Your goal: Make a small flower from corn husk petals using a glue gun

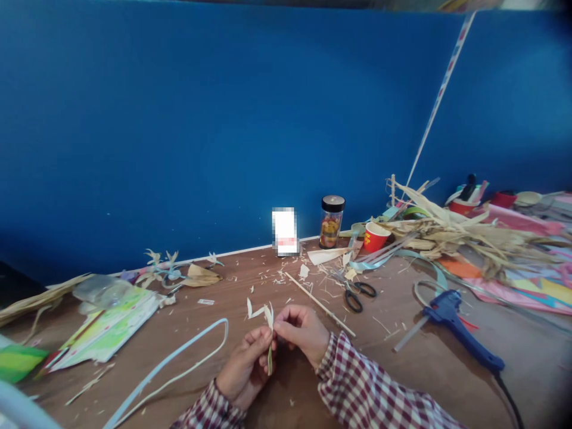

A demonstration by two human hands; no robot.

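Observation:
Both my hands meet low in the middle over the brown table (402, 369). My left hand (245, 366) pinches a thin green stem with pale husk petals, a small husk flower (269, 325). My right hand (302, 330) is closed on the petals at the flower's top. A thin wooden stick (319, 304) lies just behind my right hand. Black-handled scissors (357, 295) lie a little farther back to the right.
A blue glue gun (460, 328) lies at the right with its cord trailing off. A heap of dried husks (456, 235), a red paper cup (374, 236) and a black-lidded jar (331, 221) stand by the blue wall. Pale strips (179, 363) and coloured paper (107, 330) lie at the left.

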